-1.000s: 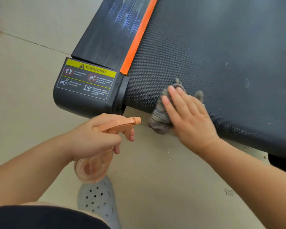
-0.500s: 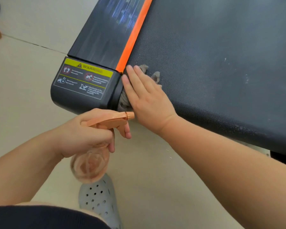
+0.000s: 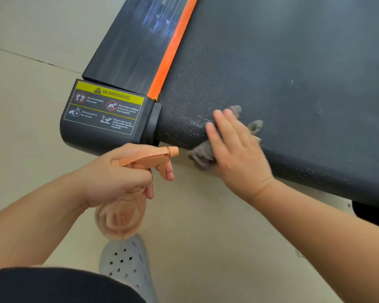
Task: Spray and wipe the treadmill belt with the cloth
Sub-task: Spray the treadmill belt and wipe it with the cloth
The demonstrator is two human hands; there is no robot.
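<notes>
- Right hand (image 3: 234, 149): flat, fingers straight and together, palm down on the cloth (image 3: 202, 156), pressing it onto the treadmill belt (image 3: 282, 68). Fingers aren't curled round it.
- Cloth: grey and bunched, at the belt's near rounded edge, close to the left corner. Part of it hangs over the edge below the hand. Two tufts stick out on the belt surface past the far side of the hand.
- Left hand (image 3: 118, 173): wrapped round the neck of the spray bottle (image 3: 118, 217), holding it in the air over the floor (image 3: 26, 132), just off the belt edge. Two fingers stick out loosely under the nozzle; can't tell if any finger is on the trigger.
- Spray bottle: translucent orange body, orange head. Nozzle points right toward the cloth, near it but not touching.
- Belt: dark and textured, with white specks (image 3: 196, 124) just left of the fingertips and more scattered further right.
- Orange strip (image 3: 173, 49) runs along the belt's left edge, with a dark side rail (image 3: 129, 44) beside it. A black end cap (image 3: 92, 141) at the corner carries a yellow-headed warning label (image 3: 105, 108).
- Grey perforated shoe (image 3: 125, 263) on the floor below the bottle.
</notes>
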